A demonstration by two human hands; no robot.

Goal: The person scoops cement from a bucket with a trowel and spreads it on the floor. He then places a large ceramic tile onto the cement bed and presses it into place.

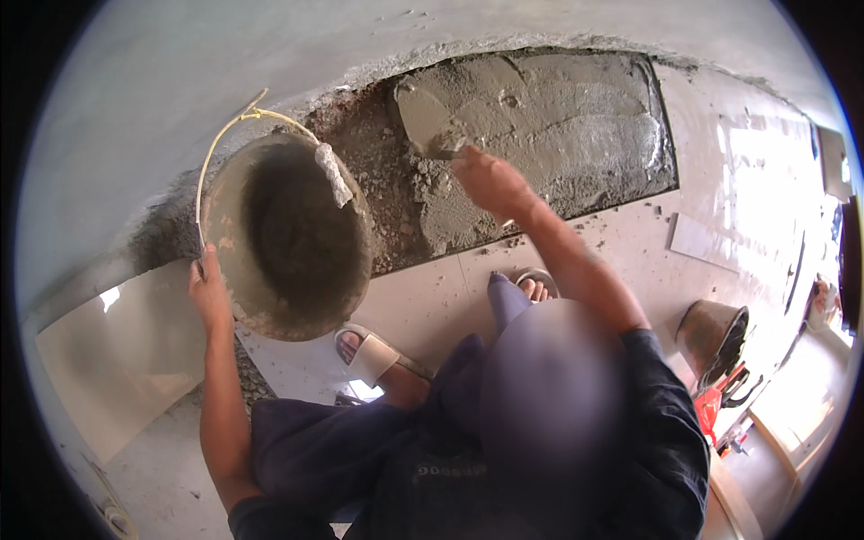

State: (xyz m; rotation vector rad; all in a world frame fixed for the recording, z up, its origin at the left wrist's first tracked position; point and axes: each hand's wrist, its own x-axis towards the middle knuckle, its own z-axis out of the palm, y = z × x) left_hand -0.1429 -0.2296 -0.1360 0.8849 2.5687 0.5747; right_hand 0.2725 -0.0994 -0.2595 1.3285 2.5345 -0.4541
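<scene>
My left hand [211, 292] is closed on the rim of a large round bucket [355, 261], near the lower end of its wire handle [209, 162]. The bucket leans with its mouth toward me, and its inside is dark and coated with mortar. My right hand [493, 184] is closed around a trowel [445, 151], reaching over the wet grey mortar [567, 117]. The trowel touches the mortar near its left edge; its blade is hard to tell from the mortar. Bare rubble [369, 162] lies between the bucket and the mortar bed.
A plastered wall [243, 54] runs along the far side. Pale floor tiles [423, 288] border the mortar, with crumbs scattered on them. A loose tile strip [702, 243] lies at the right. Another bucket [706, 337] stands near red-handled tools [711, 409]. A large tile [117, 351] rests at the left.
</scene>
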